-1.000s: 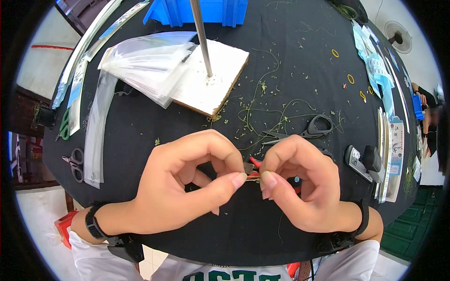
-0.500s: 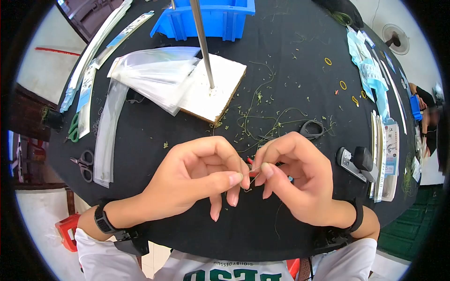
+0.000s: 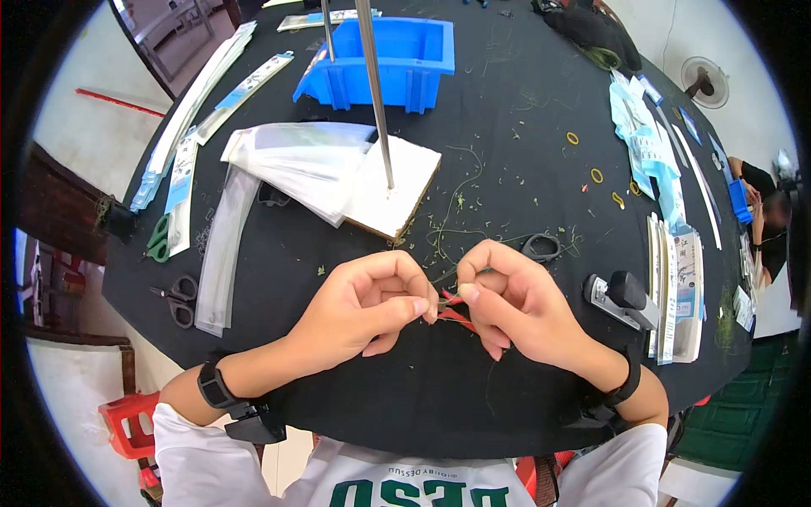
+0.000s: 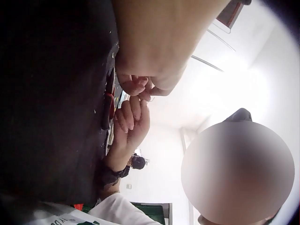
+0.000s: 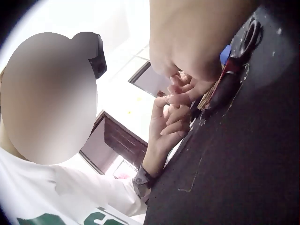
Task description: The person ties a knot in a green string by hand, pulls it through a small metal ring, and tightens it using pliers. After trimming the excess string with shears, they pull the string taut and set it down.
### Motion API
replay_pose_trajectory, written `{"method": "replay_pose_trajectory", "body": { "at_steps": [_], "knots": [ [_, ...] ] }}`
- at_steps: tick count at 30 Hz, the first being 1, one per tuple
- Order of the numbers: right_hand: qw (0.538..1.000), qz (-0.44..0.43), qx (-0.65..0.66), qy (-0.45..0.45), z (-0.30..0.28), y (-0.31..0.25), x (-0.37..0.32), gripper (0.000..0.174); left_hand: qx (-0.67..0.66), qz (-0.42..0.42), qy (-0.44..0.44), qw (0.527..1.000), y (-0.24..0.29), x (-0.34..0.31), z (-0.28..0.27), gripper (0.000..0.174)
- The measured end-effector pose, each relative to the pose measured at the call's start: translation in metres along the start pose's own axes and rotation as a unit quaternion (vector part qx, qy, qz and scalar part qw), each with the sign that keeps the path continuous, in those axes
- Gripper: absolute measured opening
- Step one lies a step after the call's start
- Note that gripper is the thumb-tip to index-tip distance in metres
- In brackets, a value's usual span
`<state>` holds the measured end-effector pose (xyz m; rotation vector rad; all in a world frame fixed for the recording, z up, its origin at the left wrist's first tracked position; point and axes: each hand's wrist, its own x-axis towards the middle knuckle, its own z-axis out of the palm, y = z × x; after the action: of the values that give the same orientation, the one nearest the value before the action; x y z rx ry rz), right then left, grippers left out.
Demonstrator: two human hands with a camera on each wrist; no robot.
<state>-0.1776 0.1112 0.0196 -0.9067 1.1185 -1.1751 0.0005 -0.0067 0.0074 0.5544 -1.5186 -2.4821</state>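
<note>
Near the table's front, the left hand (image 3: pixel 363 306) and right hand (image 3: pixel 521 311) face each other, fingertips a small gap apart. Each thumb pinches against its index finger. A very thin strand (image 4: pixel 152 99) shows at the fingertips in the left wrist view; most of it is hidden or too fine to follow. Under and between the hands lies a red-handled tool (image 3: pixel 457 318), partly covered by the right hand. The right wrist view shows the right hand (image 5: pixel 187 54) above the left hand (image 5: pixel 166 124), their fingers close together.
Beyond the hands are a white board (image 3: pixel 404 173) with a metal rod, clear sleeves (image 3: pixel 296 160), a blue bin (image 3: pixel 384 63) and loose green thread. Scissors (image 3: pixel 181 301) lie left; a stapler (image 3: pixel 621 300) and packets (image 3: pixel 676 291) stand right.
The head view has tilted, so the table items sit lower in it and more of the blue bin shows. The left hand's outer fingers are more curled, and the fingertips have drawn slightly apart.
</note>
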Motion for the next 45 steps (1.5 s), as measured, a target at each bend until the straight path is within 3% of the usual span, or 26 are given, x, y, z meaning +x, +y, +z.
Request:
{"method": "replay_pose_trajectory", "body": {
  "at_steps": [4, 9, 13, 19, 22, 25, 32, 36, 40, 45],
  "knots": [
    [0.996, 0.005, -0.088, -0.018, -0.004, -0.012, 0.0, 0.01, 0.038, 0.025, 0.022, 0.999, -0.001, 0.001, 0.0, 0.008],
    [0.989, -0.016, -0.148, -0.002, -0.003, -0.014, 0.0, 0.015, -0.009, 0.045, 0.008, 0.999, 0.001, 0.001, 0.0, 0.007],
    [0.991, -0.026, -0.133, 0.009, -0.006, -0.017, 0.0, 0.014, -0.1, 0.043, -0.014, 0.994, 0.001, 0.001, -0.005, 0.006],
    [0.989, -0.142, -0.027, 0.042, -0.016, -0.013, 0.004, 0.012, -0.028, 0.078, 0.015, 0.996, 0.002, 0.002, -0.004, 0.009],
    [0.992, -0.109, 0.056, 0.018, -0.021, -0.027, -0.004, 0.014, 0.013, 0.106, 0.034, 0.994, 0.003, 0.002, -0.002, 0.008],
    [0.995, -0.095, 0.008, 0.039, -0.025, -0.034, -0.01, 0.016, 0.043, 0.158, 0.046, 0.985, 0.002, 0.003, -0.003, 0.008],
    [0.985, -0.094, -0.098, 0.106, -0.037, -0.063, -0.019, 0.016, 0.059, 0.119, 0.02, 0.991, 0.018, -0.003, 0.001, 0.009],
    [0.96, -0.11, -0.207, 0.152, -0.042, -0.088, -0.024, 0.016, 0.101, 0.13, -0.002, 0.986, 0.02, -0.005, 0.002, 0.009],
    [0.926, -0.143, -0.293, 0.188, -0.061, -0.105, -0.027, 0.016, 0.129, 0.185, 0.036, 0.974, 0.026, -0.007, 0.006, 0.007],
    [0.906, -0.131, -0.358, 0.182, -0.079, -0.128, -0.046, 0.014, 0.131, 0.193, 0.045, 0.971, 0.027, -0.008, 0.003, 0.008]
  ]
}}
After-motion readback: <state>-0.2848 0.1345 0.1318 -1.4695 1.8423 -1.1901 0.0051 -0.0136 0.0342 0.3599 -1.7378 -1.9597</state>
